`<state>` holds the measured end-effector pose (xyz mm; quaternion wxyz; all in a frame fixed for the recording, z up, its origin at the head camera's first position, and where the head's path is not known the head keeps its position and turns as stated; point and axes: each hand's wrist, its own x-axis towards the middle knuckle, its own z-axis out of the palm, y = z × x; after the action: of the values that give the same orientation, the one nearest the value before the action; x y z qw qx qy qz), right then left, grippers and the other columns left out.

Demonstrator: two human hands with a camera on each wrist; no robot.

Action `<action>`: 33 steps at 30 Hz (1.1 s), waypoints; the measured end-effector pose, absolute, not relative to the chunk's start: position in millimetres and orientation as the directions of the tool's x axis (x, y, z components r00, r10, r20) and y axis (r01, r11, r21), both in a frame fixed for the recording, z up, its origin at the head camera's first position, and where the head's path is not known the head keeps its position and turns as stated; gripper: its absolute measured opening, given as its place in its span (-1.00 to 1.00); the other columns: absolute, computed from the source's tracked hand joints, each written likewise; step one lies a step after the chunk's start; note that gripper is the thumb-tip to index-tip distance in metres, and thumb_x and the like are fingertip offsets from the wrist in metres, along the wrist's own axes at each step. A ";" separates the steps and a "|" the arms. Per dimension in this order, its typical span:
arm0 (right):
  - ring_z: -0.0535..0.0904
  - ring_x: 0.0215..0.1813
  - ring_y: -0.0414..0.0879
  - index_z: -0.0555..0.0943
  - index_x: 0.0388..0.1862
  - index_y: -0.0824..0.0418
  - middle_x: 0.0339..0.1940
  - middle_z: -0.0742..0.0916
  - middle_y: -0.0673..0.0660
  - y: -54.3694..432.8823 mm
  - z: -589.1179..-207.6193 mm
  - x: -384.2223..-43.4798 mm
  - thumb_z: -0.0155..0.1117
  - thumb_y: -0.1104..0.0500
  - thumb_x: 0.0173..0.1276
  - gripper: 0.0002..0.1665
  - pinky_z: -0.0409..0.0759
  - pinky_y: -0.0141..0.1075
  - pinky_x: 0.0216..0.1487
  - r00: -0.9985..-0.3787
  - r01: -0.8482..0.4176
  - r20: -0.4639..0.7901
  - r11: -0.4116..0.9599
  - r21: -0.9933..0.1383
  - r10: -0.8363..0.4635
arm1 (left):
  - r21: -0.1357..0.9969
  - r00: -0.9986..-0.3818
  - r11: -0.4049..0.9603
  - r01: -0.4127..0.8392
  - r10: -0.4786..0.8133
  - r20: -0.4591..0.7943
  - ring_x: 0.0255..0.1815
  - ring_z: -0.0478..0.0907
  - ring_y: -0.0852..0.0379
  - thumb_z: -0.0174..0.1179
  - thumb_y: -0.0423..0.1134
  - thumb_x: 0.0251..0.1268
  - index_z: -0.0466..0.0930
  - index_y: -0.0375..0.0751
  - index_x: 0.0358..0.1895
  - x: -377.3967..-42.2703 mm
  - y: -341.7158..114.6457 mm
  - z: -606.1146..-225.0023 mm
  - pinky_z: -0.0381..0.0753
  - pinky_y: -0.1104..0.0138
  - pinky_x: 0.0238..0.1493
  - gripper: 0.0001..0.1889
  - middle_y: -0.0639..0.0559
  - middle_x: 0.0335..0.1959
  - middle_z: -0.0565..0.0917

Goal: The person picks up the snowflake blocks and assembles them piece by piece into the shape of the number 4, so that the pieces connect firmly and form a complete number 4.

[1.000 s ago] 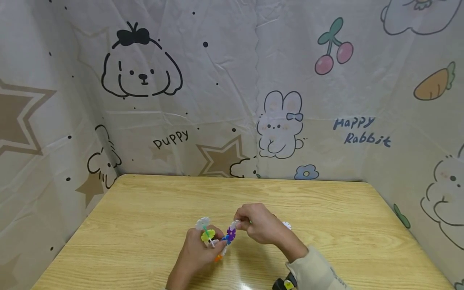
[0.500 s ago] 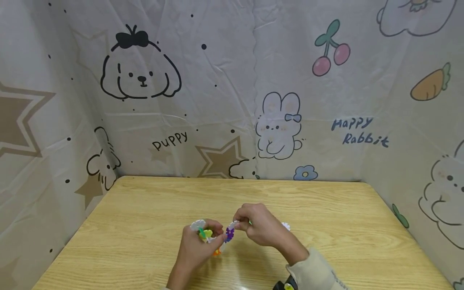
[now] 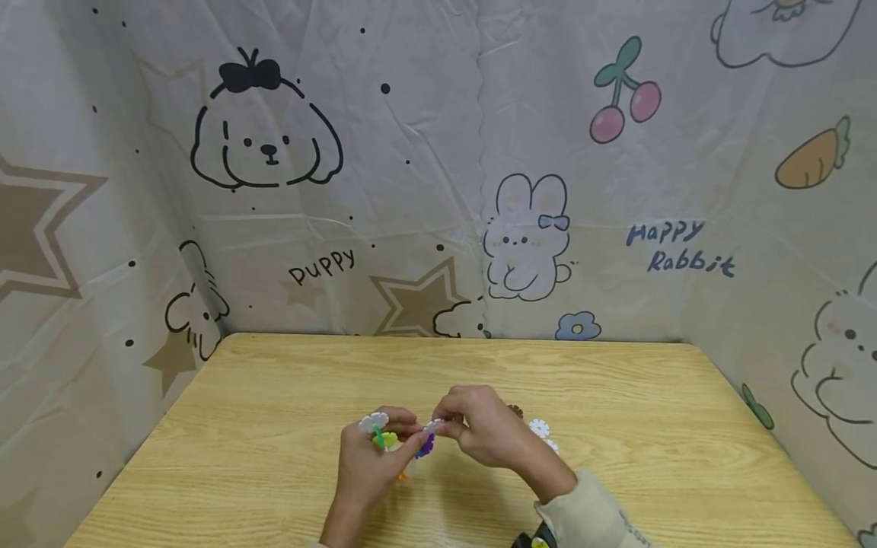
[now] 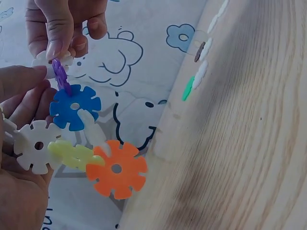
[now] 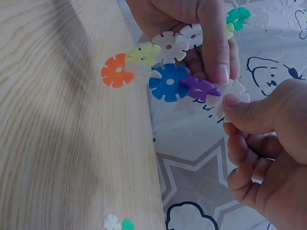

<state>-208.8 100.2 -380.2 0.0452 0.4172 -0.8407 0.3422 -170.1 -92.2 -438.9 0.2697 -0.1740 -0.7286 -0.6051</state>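
A chain of slotted snowflake discs runs through both hands, its pieces interlocked at their notches. In the right wrist view it shows an orange disc (image 5: 113, 72), a yellow disc (image 5: 143, 54), a blue disc (image 5: 168, 84), a purple disc (image 5: 197, 89) and a green disc (image 5: 238, 18), with white ones between. My left hand (image 3: 366, 464) holds the chain, its thumb at the white end disc (image 5: 233, 91) beside the purple one. From the other side, my right hand (image 3: 489, 428) pinches that same white disc between thumb and fingers. The orange disc hangs below, over the wooden table.
Loose discs lie on the table (image 3: 288, 426) beyond my right hand: white discs (image 3: 539, 428), a brown disc (image 3: 515, 411) and a green disc (image 4: 188, 89). Printed cloth (image 3: 411, 137) walls in the back and sides. A black object (image 3: 524, 540) shows by the right sleeve.
Both hands have shifted slightly left and come closer together. The left thumb has moved up to the white end disc, and the chain has turned a little. More loose discs show past the right hand.
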 end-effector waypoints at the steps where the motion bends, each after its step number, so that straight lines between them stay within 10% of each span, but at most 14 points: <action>1: 0.54 -0.37 -0.32 0.72 -0.34 0.19 -0.40 0.68 -0.07 100.0 -380.0 -208.7 0.38 0.32 0.31 -0.94 0.56 -0.40 -0.36 -0.646 -0.734 0.361 0.417 -0.536 -0.672 | 0.784 -0.792 0.217 0.582 -0.068 0.607 -0.48 0.68 0.13 0.53 -0.58 -0.12 0.72 -0.23 -0.36 -170.5 -92.5 -439.1 0.69 0.18 -0.44 -0.74 0.09 -0.46 0.74; 33: 0.52 -0.34 -0.29 0.71 -0.20 0.22 -0.32 0.70 -0.08 105.1 -381.5 -211.5 0.41 0.22 0.35 -0.90 0.54 -0.37 -0.34 -0.694 -0.669 0.285 0.447 -0.594 -0.661 | 0.802 -0.818 0.178 0.570 0.035 0.574 -0.48 0.70 0.09 0.45 -0.53 0.07 0.78 -0.30 -0.42 -170.2 -101.7 -438.0 0.65 0.32 -0.50 -0.91 0.01 -0.44 0.77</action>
<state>-211.5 105.1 -381.5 0.0056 0.3908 -0.8505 0.3520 -170.2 -101.7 -438.0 0.2204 -0.2055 -0.7353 -0.6071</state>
